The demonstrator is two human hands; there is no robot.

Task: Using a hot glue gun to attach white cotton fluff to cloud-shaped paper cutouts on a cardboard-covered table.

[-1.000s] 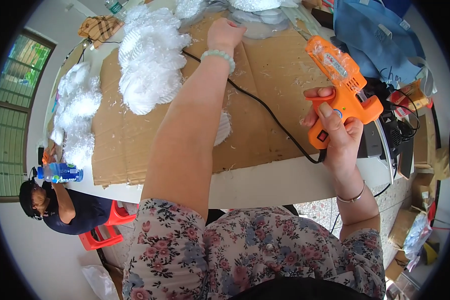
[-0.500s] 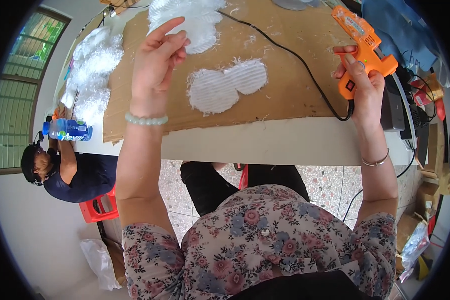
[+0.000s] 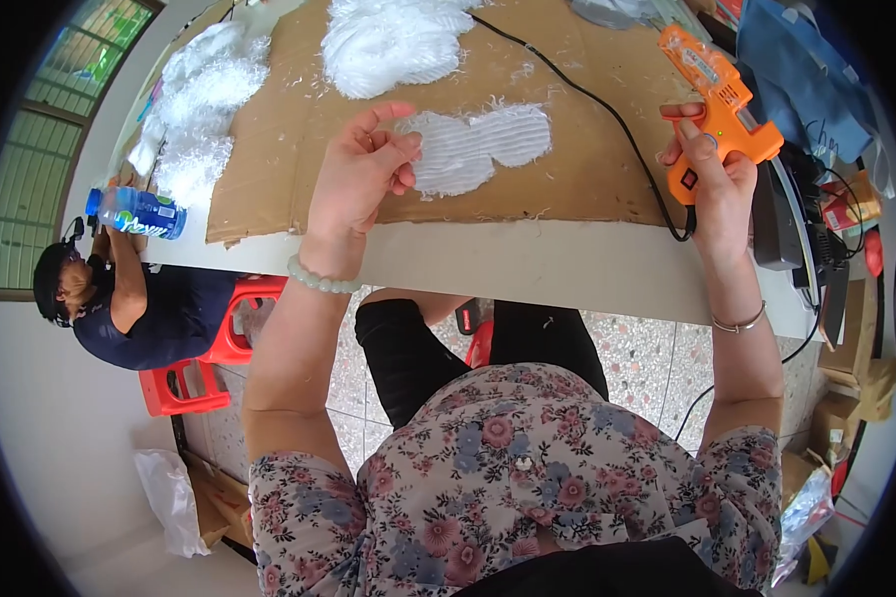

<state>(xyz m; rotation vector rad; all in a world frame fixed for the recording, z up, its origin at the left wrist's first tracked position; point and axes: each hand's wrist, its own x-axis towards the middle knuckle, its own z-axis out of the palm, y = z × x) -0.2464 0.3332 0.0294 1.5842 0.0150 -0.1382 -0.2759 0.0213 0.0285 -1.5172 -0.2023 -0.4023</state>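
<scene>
**Glue gun (image 3: pixel 724 111) by the cardboard (image 3: pixel 289 171)**

My hands apart. Right hand (image 3: pixel 719 184) clamped round the glue gun, at the cardboard's right edge. Left hand (image 3: pixel 353 181) half-curled by the white pad (image 3: pixel 490 145); can't tell if touching. White pad lies near the cardboard's front edge.

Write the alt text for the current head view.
A person's right hand grips an orange glue gun, while the left hand, fingers partly curled, is at the left end of a white, ribbed, two-lobed piece on brown cardboard. Fluffy white material lies beyond it; at far left, another person sits near a blue-capped bottle.
</scene>
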